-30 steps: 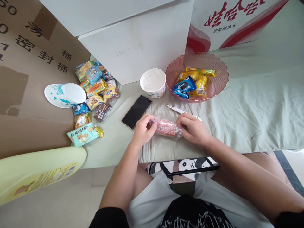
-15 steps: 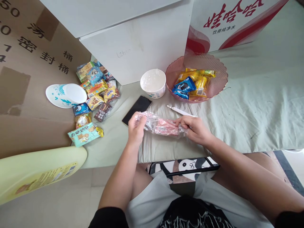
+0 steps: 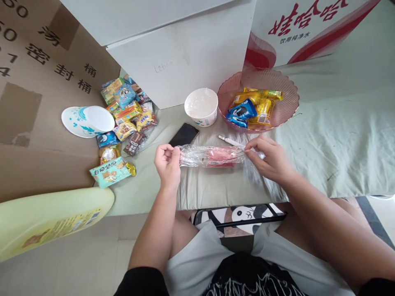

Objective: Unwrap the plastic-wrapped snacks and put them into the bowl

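Observation:
My left hand [image 3: 168, 161] pinches one end of a clear plastic wrap [image 3: 193, 155], fingers closed. At the other end my right hand [image 3: 270, 158] pinches the same wrap between thumb and fingers, with a loose flap hanging below. Inside the stretched wrap lies a pink, flattish item [image 3: 224, 156] whose kind I cannot make out. Just behind it, a slim white tool with a metallic tip [image 3: 230, 141] rests on the cloth, partly covered. A black phone [image 3: 185, 133] lies behind my left hand, partly hidden by the wrap.
A white paper bowl [image 3: 201, 107] stands beside a pink ribbed bowl [image 3: 288, 102] with yellow and blue snack packets. Several wrapped snacks [image 3: 125, 127] and a tipped paper cup [image 3: 88, 121] lie at left. White boxes [image 3: 182, 61] and a brown carton [image 3: 55, 135] border the cloth.
My hands have moved apart, the right one outward to the right, stretching the wrap out nearly straight. The bunched wrap is now longer, with a flap hanging near my right hand.

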`<act>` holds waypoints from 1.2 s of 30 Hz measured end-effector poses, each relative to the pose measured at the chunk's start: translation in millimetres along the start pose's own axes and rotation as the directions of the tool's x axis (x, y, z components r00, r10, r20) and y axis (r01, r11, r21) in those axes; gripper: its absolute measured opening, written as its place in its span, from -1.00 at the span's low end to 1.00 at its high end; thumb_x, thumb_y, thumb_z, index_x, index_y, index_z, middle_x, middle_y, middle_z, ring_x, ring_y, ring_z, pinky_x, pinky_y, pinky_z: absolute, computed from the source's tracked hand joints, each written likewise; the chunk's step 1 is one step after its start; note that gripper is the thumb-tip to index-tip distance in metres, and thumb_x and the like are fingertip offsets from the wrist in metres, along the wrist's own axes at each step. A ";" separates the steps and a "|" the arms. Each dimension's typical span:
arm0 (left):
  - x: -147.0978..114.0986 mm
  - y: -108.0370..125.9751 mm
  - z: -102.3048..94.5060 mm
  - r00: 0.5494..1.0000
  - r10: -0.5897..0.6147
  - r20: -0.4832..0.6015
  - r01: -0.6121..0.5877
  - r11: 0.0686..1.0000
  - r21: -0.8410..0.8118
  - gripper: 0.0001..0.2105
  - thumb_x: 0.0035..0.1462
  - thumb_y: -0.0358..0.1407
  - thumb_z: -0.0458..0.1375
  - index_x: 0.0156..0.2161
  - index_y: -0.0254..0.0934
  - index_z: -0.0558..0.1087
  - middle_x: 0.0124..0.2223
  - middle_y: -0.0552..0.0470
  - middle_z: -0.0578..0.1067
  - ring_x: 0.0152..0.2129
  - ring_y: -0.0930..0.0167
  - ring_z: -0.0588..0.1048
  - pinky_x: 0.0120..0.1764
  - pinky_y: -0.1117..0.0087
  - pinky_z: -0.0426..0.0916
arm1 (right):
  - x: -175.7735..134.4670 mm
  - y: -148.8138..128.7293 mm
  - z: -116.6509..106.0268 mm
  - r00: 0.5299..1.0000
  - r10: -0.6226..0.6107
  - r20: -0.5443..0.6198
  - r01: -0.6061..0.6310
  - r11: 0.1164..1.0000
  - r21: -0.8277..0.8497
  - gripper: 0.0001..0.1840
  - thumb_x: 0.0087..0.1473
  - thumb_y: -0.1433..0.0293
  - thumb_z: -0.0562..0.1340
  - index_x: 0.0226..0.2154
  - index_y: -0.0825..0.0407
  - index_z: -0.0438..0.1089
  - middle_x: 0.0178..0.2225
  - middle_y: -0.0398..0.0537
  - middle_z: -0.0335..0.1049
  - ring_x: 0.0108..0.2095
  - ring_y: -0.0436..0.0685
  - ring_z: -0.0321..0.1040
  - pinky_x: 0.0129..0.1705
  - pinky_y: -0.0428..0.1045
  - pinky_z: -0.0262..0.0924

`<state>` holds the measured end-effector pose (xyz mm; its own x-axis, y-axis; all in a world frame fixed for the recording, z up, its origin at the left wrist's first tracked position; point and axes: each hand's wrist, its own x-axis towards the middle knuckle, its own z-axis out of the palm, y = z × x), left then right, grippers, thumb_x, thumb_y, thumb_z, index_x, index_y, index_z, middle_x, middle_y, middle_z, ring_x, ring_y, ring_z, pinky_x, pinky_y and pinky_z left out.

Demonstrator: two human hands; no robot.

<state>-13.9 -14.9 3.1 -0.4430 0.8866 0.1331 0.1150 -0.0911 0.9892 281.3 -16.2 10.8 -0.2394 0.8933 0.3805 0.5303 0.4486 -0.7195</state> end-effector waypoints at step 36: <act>-42.0 46.0 8.7 0.347 -0.108 0.931 0.857 0.441 -0.268 -0.40 -0.06 0.03 0.23 -0.70 -0.23 -0.07 -0.77 0.15 -0.07 -0.84 0.50 0.05 -0.61 0.29 0.15 | -21.3 -48.8 65.0 0.660 0.282 0.696 -0.692 -0.134 0.710 -0.49 0.01 0.02 0.39 -0.06 -0.07 0.40 0.06 -0.01 0.54 0.02 0.20 0.51 0.04 0.11 0.42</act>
<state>17.7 -52.4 42.5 0.6618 0.7404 -0.1180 -0.5676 0.5976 0.5664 207.6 -55.2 0.0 -0.5745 0.7368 -0.3566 -0.4827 -0.6568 -0.5793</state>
